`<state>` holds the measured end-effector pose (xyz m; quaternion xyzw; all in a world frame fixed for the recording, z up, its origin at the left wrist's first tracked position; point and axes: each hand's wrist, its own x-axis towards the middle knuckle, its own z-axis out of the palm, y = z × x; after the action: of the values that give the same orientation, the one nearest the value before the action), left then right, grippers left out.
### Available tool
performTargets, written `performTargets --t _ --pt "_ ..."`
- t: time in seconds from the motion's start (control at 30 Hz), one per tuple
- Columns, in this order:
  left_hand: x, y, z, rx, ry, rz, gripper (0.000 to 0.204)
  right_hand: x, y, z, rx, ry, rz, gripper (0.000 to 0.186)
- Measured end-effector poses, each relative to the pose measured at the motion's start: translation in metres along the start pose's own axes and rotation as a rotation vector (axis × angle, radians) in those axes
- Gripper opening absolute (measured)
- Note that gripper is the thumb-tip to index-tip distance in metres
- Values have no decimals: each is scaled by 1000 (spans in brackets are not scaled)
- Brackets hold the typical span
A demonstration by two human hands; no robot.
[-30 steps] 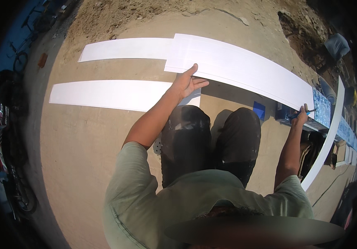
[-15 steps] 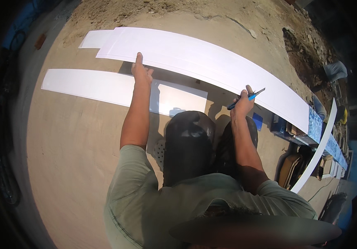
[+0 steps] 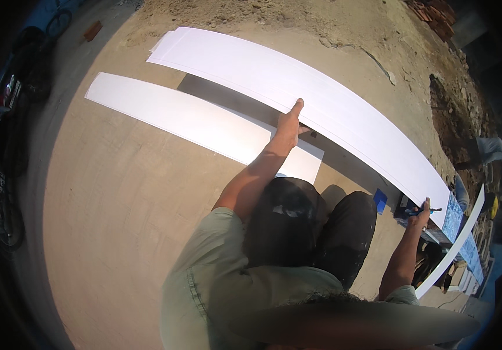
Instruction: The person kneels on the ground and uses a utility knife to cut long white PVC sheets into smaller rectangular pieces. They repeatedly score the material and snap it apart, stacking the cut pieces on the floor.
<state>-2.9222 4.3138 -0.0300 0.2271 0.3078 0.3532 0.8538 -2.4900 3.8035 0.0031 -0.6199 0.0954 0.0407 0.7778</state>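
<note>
The left hand (image 3: 289, 127) grips the panel (image 3: 303, 87) by its near edge, around mid-length; the right hand (image 3: 420, 218), also holding a cutter (image 3: 434, 210), pinches its right end. It lies beyond them, slanting from far left to near right.

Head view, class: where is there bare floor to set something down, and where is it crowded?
Widest bare patch: the floor between the shaded ground at left, the lower white panel and the shirt. A narrower shadowed gap shows between that panel and the held panel. Crowded: right side, with the right hand, white strip and blue covering.
</note>
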Motion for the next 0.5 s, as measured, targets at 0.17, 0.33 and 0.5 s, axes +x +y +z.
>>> performTargets --t 0.17,0.33,0.5 --pt "44 89 -97 66 255 147 74 -55 64 57 -170 8 -82 47" --pt "49 162 -148 -61 317 344 78 -230 114 212 -150 -82 -17 49" --pt "36 98 -107 -17 372 155 73 -373 170 333 -199 -349 95 46"
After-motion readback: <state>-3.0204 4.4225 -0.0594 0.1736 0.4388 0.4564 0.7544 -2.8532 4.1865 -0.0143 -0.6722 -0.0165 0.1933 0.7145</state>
